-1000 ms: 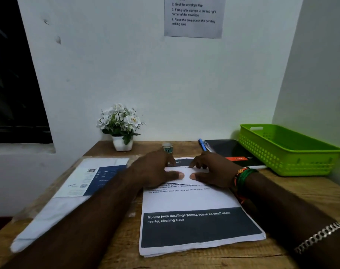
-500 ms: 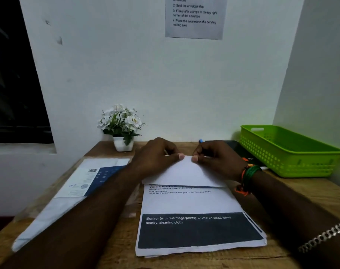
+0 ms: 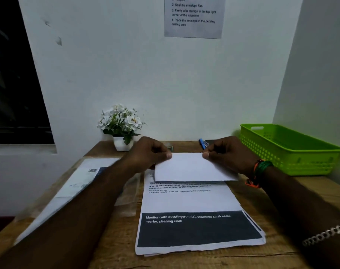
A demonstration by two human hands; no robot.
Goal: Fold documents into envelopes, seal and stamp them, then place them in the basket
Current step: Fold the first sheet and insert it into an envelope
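The wooden desk (image 3: pixel 310 191) carries the document stack (image 3: pixel 192 228) before me and the green basket (image 3: pixel 293 150) at my right. Above the stack, my left hand (image 3: pixel 146 152) and right hand (image 3: pixel 229 154) pinch the folded sheet (image 3: pixel 190 167) by its far corners. I should square the edges before creasing.

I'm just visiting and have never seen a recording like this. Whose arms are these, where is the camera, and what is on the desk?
There is no machine: a person wears one camera on the head, looking down at their own arms. The left hand and right hand pinch the top corners of a folded white sheet above a stack of printed documents. On the wooden desk lie pale envelopes, a small flower pot, a blue pen and a green basket.
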